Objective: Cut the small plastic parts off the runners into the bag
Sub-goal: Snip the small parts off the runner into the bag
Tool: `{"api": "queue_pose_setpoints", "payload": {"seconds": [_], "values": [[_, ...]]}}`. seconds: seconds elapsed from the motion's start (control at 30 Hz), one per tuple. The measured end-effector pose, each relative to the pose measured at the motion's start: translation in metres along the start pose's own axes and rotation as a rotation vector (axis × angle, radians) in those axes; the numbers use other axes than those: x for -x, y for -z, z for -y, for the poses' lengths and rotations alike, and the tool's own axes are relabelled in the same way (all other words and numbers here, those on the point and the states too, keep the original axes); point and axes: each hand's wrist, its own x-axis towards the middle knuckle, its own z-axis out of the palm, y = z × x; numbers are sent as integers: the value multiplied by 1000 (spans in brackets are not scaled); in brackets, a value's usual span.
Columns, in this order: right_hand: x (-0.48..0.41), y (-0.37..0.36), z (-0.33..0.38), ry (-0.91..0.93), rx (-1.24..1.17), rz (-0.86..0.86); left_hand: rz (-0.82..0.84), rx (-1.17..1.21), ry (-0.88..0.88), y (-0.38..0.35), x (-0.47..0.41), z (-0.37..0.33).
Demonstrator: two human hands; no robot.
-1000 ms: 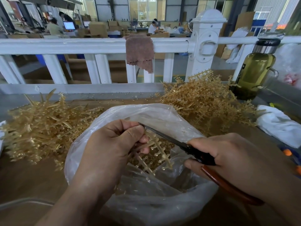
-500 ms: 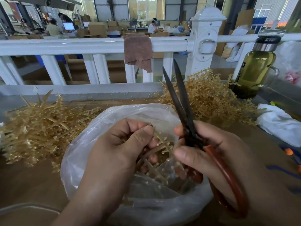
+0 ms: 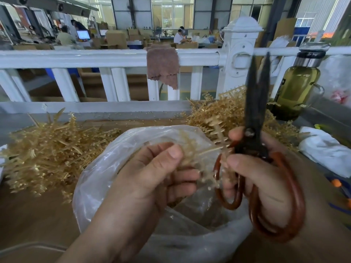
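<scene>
left hand (image 3: pixel 152 179): over the bag (image 3: pixel 106 168) mouth, thumb and fingers curled round a blurred tan runner (image 3: pixel 205 154)
runner: above the bag mouth, reaching from the left fingers to the scissors (image 3: pixel 254 118)
right hand (image 3: pixel 262 179): at the bag's right edge, gripping the red handles; blades upright, nearly closed
loose runner piles (image 3: pixel 47 154): left of and behind the bag
</scene>
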Motion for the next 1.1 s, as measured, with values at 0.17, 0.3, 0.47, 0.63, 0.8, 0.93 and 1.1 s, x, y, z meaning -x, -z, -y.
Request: {"api": "queue_pose_setpoints", "payload": {"seconds": [0.17,0.3,0.47,0.63,0.8,0.93,1.1], "values": [[-4,4,0,-42,-90,-38,122,-29,231,2,4,-3],[-2,4,8,-70,99,77,135,-7,290,5,3,-7],[-9,16,39,-291,558,284,174,-256,154,18,0,-16],[-15,22,43,-523,779,450,411,-336,219,25,5,-24],[-20,23,41,-618,907,611,455,-371,201,27,7,-30],[-35,13,29,-574,1104,639,446,-302,184,28,5,-31],[-57,7,24,-411,1236,362,482,-219,198,25,8,-30]]}}
